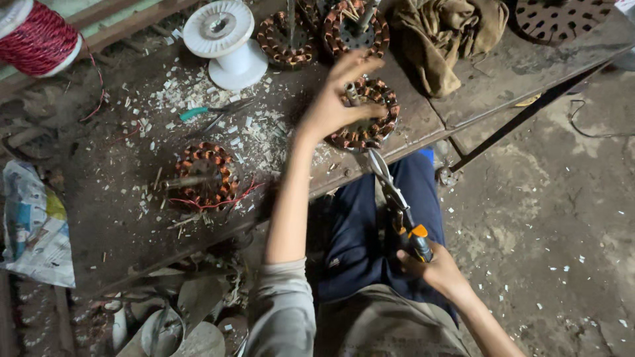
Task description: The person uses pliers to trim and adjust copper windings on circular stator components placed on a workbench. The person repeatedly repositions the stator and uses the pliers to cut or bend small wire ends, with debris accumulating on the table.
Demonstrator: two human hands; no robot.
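Presently a copper-wound stator [366, 116] is steadied at the front edge of the workbench [119, 218] by the left hand [337, 99], whose fingers are spread over its top and curled about the central shaft. Long-nosed pliers [397, 205] are gripped by their orange-and-black handles in the closed right hand [433, 268], low over the lap, with the tip raised to the underside of the stator's near rim. For the work to go cleanly, the stator would best be pressed flat so it cannot rock, and the plier tip kept on the windings alone, clear of the steadying fingers; a slow, square pull seems safer than a twist, since thin wire may snap. Four wound stators can be counted on the bench: the held one, one [205, 175] with red leads to its left, and two [286, 39] at the back. One empty white spool [225, 43], one spool of red wire [36, 36], one green-handled tool [208, 112] and one crumpled brown cloth [443, 36] are also seen.
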